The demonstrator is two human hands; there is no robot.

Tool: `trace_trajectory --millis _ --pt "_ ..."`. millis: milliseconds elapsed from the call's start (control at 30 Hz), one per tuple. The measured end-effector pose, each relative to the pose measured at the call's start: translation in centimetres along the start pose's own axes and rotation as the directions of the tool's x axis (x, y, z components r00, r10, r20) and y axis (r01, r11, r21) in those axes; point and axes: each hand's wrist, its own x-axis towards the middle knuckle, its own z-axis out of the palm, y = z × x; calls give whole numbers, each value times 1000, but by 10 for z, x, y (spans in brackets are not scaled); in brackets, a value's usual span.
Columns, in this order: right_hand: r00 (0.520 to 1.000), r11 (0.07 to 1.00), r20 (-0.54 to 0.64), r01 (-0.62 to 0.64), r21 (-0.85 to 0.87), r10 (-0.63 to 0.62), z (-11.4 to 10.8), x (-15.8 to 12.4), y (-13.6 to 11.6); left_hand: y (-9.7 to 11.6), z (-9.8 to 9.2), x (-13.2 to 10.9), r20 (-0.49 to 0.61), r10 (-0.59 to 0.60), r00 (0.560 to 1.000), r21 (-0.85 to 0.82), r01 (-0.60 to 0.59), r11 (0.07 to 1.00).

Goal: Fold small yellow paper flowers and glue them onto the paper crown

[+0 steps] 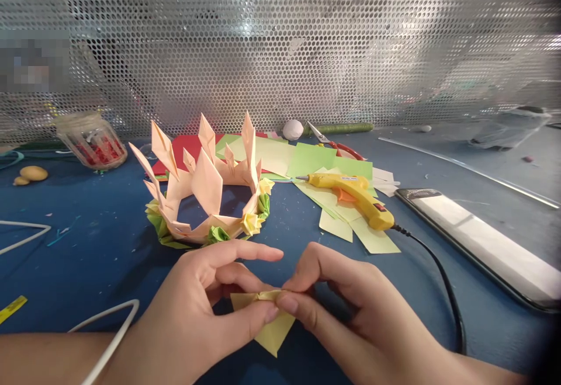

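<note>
Both hands pinch a small folded yellow paper piece (269,321) low in the middle of the view. My left hand (205,309) grips its left side between thumb and fingers, index finger stretched out above. My right hand (346,309) pinches its right side with thumb and fingertips. Just beyond them stands a peach paper crown (204,186) with tall points, trimmed with small yellow and green paper flowers along its base.
A yellow glue gun (355,198) lies on green and yellow paper sheets (307,163), its black cable (447,291) running past my right hand. A phone (477,239) lies right. Scissors (333,142), a glass jar (92,139), white wire (109,326) and a perforated metal screen (280,40) surround the blue table (87,268).
</note>
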Motion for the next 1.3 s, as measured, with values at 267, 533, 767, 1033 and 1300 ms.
trace_trajectory --millis 267,533,767,1033,1300 --pt "976 970 1 217 -109 -218 3 -1 3 4 0 -4 47 71 996 139 -77 987" --pt "997 998 -55 49 -34 -51 1 1 -4 3 -3 2 -81 36 996 25 -34 999" --pt "998 993 -21 -59 -102 57 1 2 0 -3 -2 4 -144 77 987 -99 -92 991" --pt "978 932 -60 -169 320 198 1 4 2 0 -4 6 53 -81 995 -132 88 987" --pt "990 938 -100 -64 342 104 3 4 4 6 -2 12 -123 -10 992 -11 8 1000"
